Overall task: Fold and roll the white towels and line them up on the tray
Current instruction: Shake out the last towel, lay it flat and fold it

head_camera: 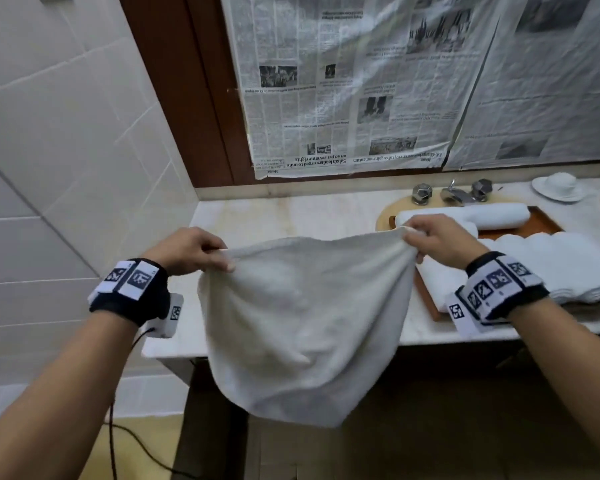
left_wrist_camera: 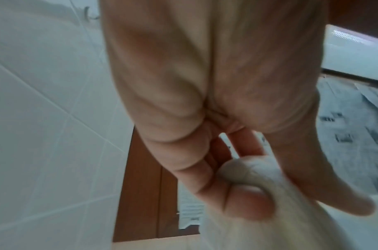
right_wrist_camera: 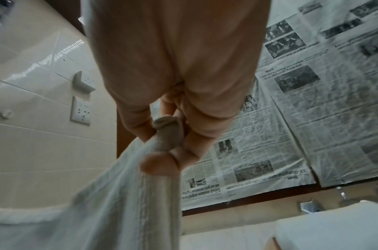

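A white towel (head_camera: 302, 327) hangs in the air in front of the counter, spread between both hands. My left hand (head_camera: 191, 251) pinches its left top corner (left_wrist_camera: 243, 170). My right hand (head_camera: 437, 240) pinches the right top corner (right_wrist_camera: 168, 133). The towel's lower edge sags below the counter's front edge. Behind my right hand a wooden tray (head_camera: 541, 223) sits over the sink and carries one rolled white towel (head_camera: 492, 214). A stack of flat white towels (head_camera: 551, 265) lies on the tray's near part.
A chrome faucet (head_camera: 454, 194) with two faceted knobs stands behind the tray. A white saucer with an upturned cup (head_camera: 558, 187) is at the back right. Newspaper (head_camera: 361, 81) covers the mirror. Tiled wall (head_camera: 49, 133) closes the left side, with marble counter (head_camera: 274, 216) beneath.
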`<state>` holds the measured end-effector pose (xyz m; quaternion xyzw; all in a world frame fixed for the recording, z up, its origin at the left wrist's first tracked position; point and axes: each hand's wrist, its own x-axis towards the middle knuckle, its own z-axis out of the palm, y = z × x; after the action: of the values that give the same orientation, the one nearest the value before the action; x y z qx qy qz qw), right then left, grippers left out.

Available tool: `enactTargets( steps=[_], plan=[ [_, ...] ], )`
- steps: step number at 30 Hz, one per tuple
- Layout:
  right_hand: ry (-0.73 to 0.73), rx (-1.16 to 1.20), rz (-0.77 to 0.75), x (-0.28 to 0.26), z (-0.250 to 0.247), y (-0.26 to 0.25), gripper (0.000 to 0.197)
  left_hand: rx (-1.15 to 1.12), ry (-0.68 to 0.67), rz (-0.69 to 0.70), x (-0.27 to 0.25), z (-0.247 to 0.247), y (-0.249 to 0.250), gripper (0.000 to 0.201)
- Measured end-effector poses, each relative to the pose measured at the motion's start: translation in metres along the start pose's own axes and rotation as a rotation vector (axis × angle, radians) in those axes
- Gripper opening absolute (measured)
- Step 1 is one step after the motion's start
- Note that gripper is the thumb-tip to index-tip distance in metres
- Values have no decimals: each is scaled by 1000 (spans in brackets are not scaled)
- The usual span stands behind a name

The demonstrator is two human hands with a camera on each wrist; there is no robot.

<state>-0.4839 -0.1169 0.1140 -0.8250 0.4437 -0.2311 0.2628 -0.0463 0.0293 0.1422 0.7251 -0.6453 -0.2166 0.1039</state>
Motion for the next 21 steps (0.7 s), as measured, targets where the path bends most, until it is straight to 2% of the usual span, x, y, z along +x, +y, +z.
enactTargets(
  steps=[4,6,8,11,13,19,21],
  plan=[
    [-25,-39,30,3,-12,16,23,242,84,-68,2,-4,-28,23],
    [-46,-36,47,6,-8,21,24,274,136,-100,4,1,-37,20],
    [-43,-7,58,9,-3,26,23,206,191,-105,9,7,-47,20],
    [-39,40,83,14,2,29,13,-120,215,-151,11,18,-58,17],
    [-40,41,106,16,4,29,8,-254,245,-190,11,24,-63,17],
    [12,-17,89,31,-2,27,11,-335,291,-140,22,4,-74,14],
    [61,-39,80,39,-10,24,13,-259,338,-99,27,-10,-73,9]
  ],
)
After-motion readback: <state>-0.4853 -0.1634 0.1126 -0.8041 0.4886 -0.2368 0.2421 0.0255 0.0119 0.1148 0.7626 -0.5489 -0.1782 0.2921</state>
